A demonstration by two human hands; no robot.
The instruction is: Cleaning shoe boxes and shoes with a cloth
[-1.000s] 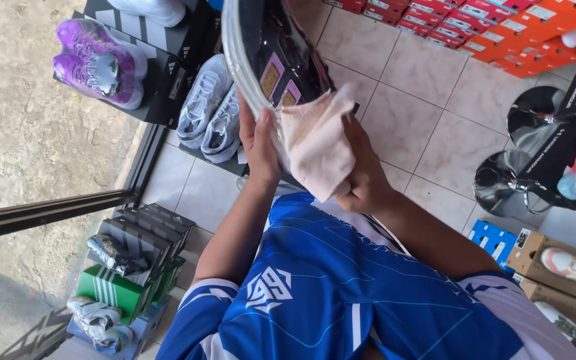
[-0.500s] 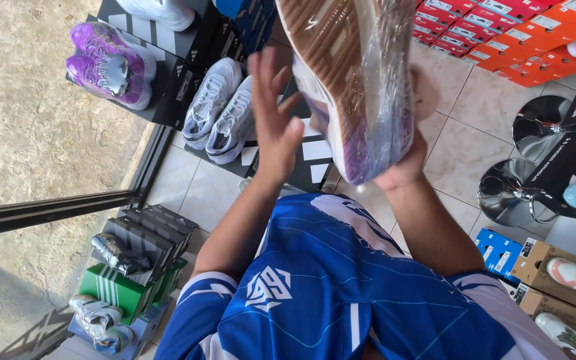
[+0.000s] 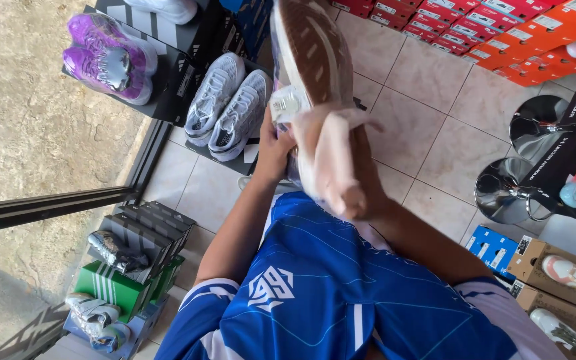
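- The shoe [image 3: 315, 60] is held up close under the camera, above the tiled floor [image 3: 428, 127], with bare tiles to the right of it and a pair of grey sneakers [image 3: 225, 107] on a black box [image 3: 231, 157] just to its left.
- Further left a dark door frame [image 3: 68, 203] edges the tiled area; beyond it lies rough ground.
- Rows of orange and red shoe boxes [image 3: 501, 40] line the far edge of the floor; chrome stool bases [image 3: 508, 193] stand at the right, near open boxes with sneakers [image 3: 568, 273].
- The shoe shows its sole: brown with pale slanted marks and a whitish rim. A pale pink cloth [image 3: 331, 160] drapes over its near end, and a clear crinkled wrap [image 3: 288, 103] sits at its left edge.
- Its long axis runs from the person's chest away towards the top of the view, leaning slightly left, sole turned to the camera.
- The left hand [image 3: 275, 143] is curled on the shoe's left side at the wrap, fingers bent around the edge.
- The right hand [image 3: 361, 200] is mostly hidden under the cloth; it grips the near end, but how its fingers lie I cannot tell.
- Purple sneakers [image 3: 108, 57] rest on black boxes at the far left.
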